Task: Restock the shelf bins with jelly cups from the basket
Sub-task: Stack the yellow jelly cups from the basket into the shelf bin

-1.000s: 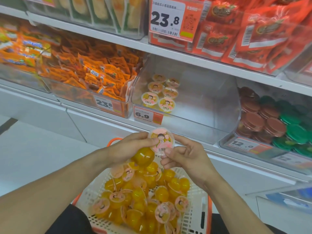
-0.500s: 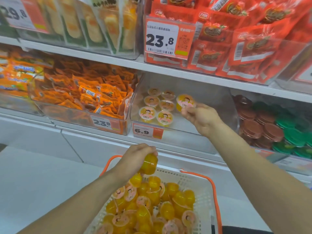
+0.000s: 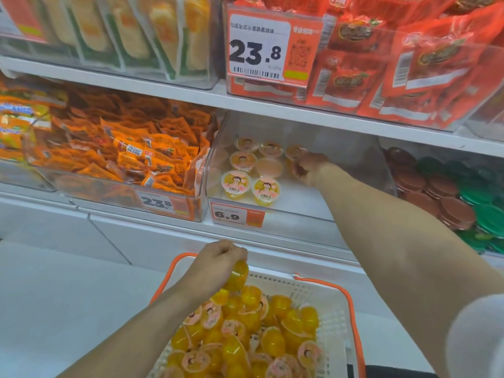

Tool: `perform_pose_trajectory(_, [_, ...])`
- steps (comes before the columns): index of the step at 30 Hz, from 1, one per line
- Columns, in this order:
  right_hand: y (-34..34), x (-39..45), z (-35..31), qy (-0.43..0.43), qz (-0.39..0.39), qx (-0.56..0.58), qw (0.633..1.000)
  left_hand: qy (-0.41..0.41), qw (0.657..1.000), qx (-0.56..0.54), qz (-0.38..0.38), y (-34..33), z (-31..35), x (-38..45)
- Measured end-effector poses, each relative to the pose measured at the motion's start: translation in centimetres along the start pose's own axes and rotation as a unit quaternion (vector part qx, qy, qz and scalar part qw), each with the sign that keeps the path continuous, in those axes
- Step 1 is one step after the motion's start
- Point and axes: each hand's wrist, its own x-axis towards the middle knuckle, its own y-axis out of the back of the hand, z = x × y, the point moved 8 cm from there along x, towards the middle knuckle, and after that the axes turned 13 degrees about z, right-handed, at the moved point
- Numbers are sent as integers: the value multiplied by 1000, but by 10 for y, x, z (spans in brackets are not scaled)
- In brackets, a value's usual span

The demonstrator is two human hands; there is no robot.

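A clear shelf bin (image 3: 351,159) with a 6.9 price tag holds several yellow jelly cups (image 3: 266,190) with cartoon lids at its left side. My right hand (image 3: 309,167) reaches deep into the bin and pinches one jelly cup (image 3: 295,152) at the back row, beside the others. Below, a white basket with orange rim (image 3: 350,304) is heaped with yellow jelly cups (image 3: 245,336). My left hand (image 3: 218,264) hovers over the basket's far edge and grips one yellow jelly cup (image 3: 238,276), lid hidden.
Left of the bin is a clear bin of orange snack packets (image 3: 122,154). Right of it is a bin of brown and green round lids (image 3: 450,195). Above runs a shelf with red packets (image 3: 395,64) and a 23.8 tag. White floor lies left of the basket.
My right hand carried a jelly cup from above the basket up into the bin and now sets it at the back row. My left hand stays over the basket holding its cup.
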Motion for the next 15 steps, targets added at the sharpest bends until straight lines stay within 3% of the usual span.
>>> perform_pose_trajectory(8, [13, -5, 0, 28, 4, -116, 993, -6, 999, 29, -24, -8, 1, -5])
perform_pose_trajectory(12, [29, -40, -37, 228, 50, -300, 925, 39, 997, 21, -56, -11, 1, -13])
perform_pose_trajectory(15, [34, -117, -48, 320, -72, -232, 916, 76, 994, -33, -72, -20, -1, -14])
